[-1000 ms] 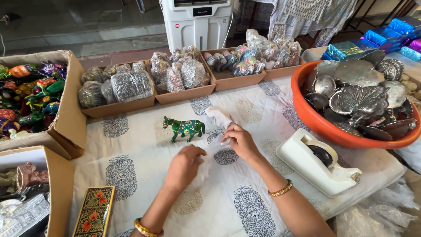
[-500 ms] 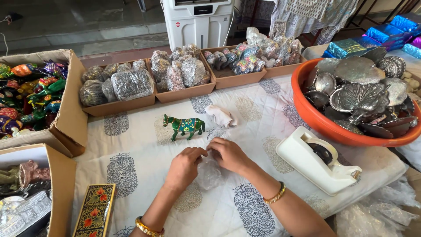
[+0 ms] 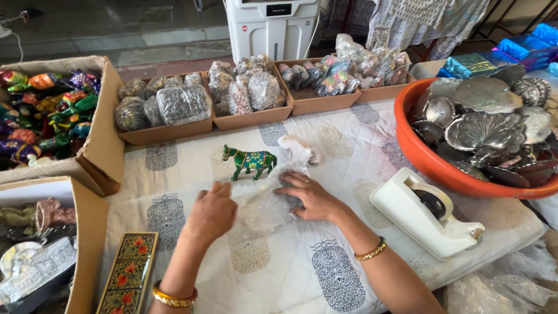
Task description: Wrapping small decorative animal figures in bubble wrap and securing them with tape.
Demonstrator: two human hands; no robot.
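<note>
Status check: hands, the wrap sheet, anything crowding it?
Left hand and right hand both flat on the clear bubble wrap sheet, spread on the cloth. Green horse figurine stands just beyond it. White tape dispenser off to the right, apart.

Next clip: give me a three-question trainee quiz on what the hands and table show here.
1. True or false: both hands press on the clear bubble wrap sheet.
2. The green horse figurine stands: A) in the orange tub, B) on the cloth beyond the wrap, C) in the left hand.
3. Which white object lies to the right of the right hand?

Key: 1 true; 2 B; 3 the tape dispenser.
</note>
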